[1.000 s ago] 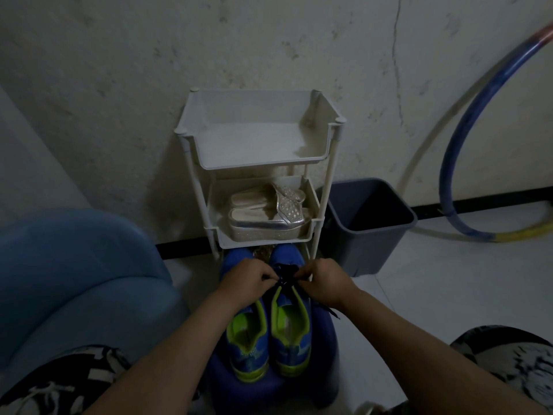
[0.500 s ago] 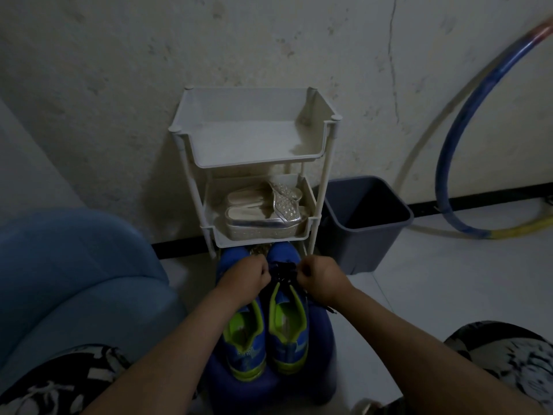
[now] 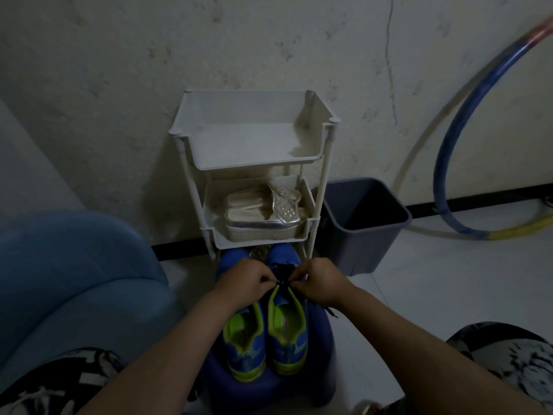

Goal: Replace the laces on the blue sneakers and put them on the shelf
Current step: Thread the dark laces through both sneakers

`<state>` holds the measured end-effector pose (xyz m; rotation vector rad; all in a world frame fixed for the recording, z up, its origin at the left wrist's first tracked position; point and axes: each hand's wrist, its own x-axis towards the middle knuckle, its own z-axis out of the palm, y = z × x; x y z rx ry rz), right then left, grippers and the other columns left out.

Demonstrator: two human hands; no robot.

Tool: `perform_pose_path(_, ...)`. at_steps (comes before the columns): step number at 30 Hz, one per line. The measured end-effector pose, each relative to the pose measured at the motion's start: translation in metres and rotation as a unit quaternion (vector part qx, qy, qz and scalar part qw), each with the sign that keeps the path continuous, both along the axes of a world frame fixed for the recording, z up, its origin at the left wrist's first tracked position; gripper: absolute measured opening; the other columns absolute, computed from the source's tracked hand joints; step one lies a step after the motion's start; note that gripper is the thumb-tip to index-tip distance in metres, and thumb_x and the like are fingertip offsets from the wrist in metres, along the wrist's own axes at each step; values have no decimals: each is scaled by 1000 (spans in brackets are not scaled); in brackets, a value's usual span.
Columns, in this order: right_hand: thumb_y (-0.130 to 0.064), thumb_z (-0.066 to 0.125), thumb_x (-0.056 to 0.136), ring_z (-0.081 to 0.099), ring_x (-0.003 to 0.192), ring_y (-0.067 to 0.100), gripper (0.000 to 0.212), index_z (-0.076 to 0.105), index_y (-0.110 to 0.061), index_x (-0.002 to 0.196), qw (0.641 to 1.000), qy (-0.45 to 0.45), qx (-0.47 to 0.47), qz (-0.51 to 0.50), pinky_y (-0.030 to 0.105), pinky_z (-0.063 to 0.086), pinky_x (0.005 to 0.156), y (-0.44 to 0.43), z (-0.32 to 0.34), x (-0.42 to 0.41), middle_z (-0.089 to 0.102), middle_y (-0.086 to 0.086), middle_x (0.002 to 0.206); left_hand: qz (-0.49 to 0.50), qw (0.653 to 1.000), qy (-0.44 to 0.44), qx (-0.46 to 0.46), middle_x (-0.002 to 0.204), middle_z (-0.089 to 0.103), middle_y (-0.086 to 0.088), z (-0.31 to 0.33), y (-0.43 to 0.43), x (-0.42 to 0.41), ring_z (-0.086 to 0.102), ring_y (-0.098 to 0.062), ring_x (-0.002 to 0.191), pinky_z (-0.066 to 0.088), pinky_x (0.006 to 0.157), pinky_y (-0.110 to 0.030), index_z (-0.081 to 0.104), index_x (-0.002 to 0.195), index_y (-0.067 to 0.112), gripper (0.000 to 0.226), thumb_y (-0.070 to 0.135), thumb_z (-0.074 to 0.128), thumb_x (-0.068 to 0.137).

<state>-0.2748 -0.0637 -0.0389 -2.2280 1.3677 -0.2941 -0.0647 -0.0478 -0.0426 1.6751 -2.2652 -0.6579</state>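
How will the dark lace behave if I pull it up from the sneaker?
Probably floppy: a loose end of the dark lace droops beside the right hand. Likely light: the left hand and right hand pinch it with fingertips alone.

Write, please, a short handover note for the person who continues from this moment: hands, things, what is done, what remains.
Hands: left hand and right hand each pinch the dark lace over the right-hand blue sneaker.
Things: it and the left-hand blue sneaker stand on a blue stool before the white shelf rack; silver sandals occupy its middle tier.
Done: dark lace seems threaded in the right-hand sneaker.
Left: finish tying; check the other sneaker, its lacing is hidden; put both on the shelf.
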Motion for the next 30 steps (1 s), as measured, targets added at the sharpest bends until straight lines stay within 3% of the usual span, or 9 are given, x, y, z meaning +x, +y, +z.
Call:
perform_pose_path(4, -23, 59, 95, 65, 91, 17, 20, 74, -14, 102, 999, 28, -7, 31, 26, 49, 80, -1, -4, 3, 71, 2, 102, -9, 999, -38, -24, 86, 66, 4, 3, 3, -7, 61, -12, 75, 55, 69, -37, 72, 87, 20, 16, 29, 58, 92)
perform_pose_path(7, -23, 49, 100, 62, 88, 25, 24, 65, -5, 101, 999, 50, 7, 10, 36, 51, 80, -2, -8, 2, 66, 12, 98, 8, 999, -51, -10, 89, 58, 0, 2, 1, -5, 59, -19, 77, 52, 71, -42, 63, 87, 15, 13, 27, 59, 90)
perform_pose_path(13, -26, 51, 99, 61, 93, 17, 20, 61, -16, 114, 996, 8, 51, -66, 31, 52, 82, -3, -6, -13, 66, 6, 107, 39, 999, 19, 20, 93, 60, 8, 2, 2, 1, 59, -9, 85, 50, 76, -27, 61, 103, 19, 10, 20, 56, 94)
perform_pose_path(15, -35, 52, 98, 62, 96, 17, 28, 56, -22, 122, 997, 6, 37, -73, 33, 52, 82, 2, -2, -12, 66, 3, 110, 40, 998, 42, 19, 90, 57, 12, 5, 5, 0, 57, -7, 83, 51, 78, -30, 56, 101, 24, 10, 20, 57, 91)
perform_pose_path(20, -64, 64, 75, 62, 91, 16, 56, 44, -28, 113, 996, 35, 13, -75, 31, 50, 77, 17, 3, 1, 64, -5, 105, 21, 997, -68, -34, 86, 55, 12, 11, 8, -5, 51, -11, 82, 40, 73, -33, 46, 92, 31, 35, 52, 64, 70)
perform_pose_path(23, -55, 68, 75, 62, 98, 17, 56, 45, -26, 117, 993, 92, 33, -65, 34, 53, 82, 21, -1, 3, 62, -2, 113, 41, 997, -64, 24, 84, 58, 6, 6, 11, -6, 55, -15, 77, 49, 71, -36, 39, 88, 32, 37, 46, 66, 66)
perform_pose_path(26, -42, 66, 77, 62, 97, 21, 52, 41, -25, 119, 989, 65, 78, -105, 34, 51, 80, 18, 2, -6, 62, 2, 111, 69, 996, -13, 48, 75, 56, 2, 6, 15, -5, 51, -15, 65, 39, 56, -32, 36, 80, 27, 33, 24, 68, 72)
perform_pose_path(30, -34, 65, 77, 61, 94, 23, 51, 35, -24, 117, 986, 24, 97, -131, 36, 50, 76, 22, 1, -12, 57, 2, 109, 76, 994, 24, 70, 72, 53, 0, 6, 16, -5, 46, -13, 61, 36, 55, -32, 35, 77, 25, 34, 19, 68, 72)
